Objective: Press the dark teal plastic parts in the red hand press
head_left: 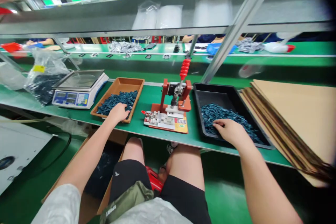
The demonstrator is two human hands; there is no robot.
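My left hand reaches into a brown tray of small dark blue pieces. Its fingers are curled down at the pieces, and what they grip, if anything, is hidden. Over at the black tray, my right hand has its thumb and fingers drawn together at the near left edge of another heap of dark blue pieces. Whatever is between those fingertips is too small to make out. Between the trays stands a hand press with a red ribbed lever, untouched by either hand.
A weighing scale and a clear plastic bag of dark pieces stand at the left. Stacked cardboard sheets lie right of the black tray. A slanting metal post rises behind. Other people's arms show across the far bench.
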